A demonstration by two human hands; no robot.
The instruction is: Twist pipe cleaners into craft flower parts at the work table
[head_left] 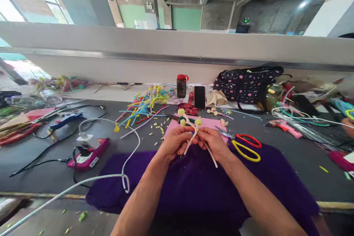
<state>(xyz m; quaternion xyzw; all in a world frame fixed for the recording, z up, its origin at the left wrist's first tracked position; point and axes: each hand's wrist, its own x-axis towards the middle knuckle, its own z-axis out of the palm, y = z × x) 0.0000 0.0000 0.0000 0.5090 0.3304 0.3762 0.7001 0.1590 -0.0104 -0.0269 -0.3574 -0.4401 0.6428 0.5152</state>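
Observation:
Both my hands meet over a purple cloth (193, 184). My left hand (174, 141) is closed around cream pipe-cleaner stems (191, 141) topped with small yellow pompom buds (198, 121). My right hand (212, 141) pinches the same stems from the right, and one loose stem end (212, 158) trails down toward me. A pink sheet (206, 122) lies just beyond my fingers. Scissors with red and yellow handles (246, 146) rest to the right of my right hand.
A pile of coloured pipe cleaners (146, 105) lies at centre left, with yellow scraps scattered nearby. A dark jar (181, 85), a phone (199, 97) and a spotted bag (247, 84) stand at the back. A pink glue gun (284, 127) lies right; a pink device (88, 156) with cables lies left.

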